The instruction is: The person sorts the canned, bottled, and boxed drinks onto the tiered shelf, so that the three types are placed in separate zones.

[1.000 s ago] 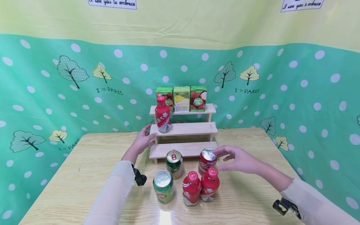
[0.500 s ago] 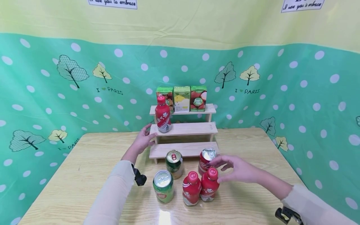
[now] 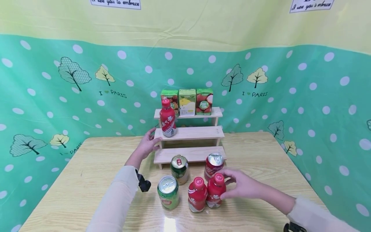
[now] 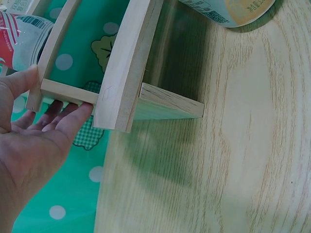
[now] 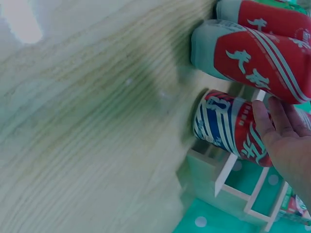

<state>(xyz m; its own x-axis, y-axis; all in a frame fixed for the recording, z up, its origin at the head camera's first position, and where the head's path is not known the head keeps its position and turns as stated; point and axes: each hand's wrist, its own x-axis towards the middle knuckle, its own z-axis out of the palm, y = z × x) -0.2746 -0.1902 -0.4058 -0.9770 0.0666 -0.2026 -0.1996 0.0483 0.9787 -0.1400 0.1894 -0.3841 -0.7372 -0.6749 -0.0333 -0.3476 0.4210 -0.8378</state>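
My left hand [image 3: 147,144] grips the left end of the three-tier wooden shelf [image 3: 200,132]; in the left wrist view its thumb lies against the middle board's end and its fingers reach under the side rail. My right hand [image 3: 242,183] is at the right-hand red bottle [image 3: 214,195], thumb along its side and fingers beside its neck. In the right wrist view the fingertips [image 5: 273,103] are right at this bottle's side, not wrapped round it. Another red bottle [image 3: 197,196] stands close to its left. Behind them stands a red can [image 3: 214,167].
A dark green can [image 3: 179,170] and a light green can [image 3: 168,193] stand left of the bottles. One red bottle [image 3: 167,119] is on the middle tier. Three juice cartons [image 3: 187,102] line the top tier. A polka-dot cloth [image 3: 145,80] hangs behind the wooden table [image 3: 95,170].
My right hand has come down and toward me from beside the red can to the right-hand red bottle. My left hand and the bottles and cans have stayed where they were.
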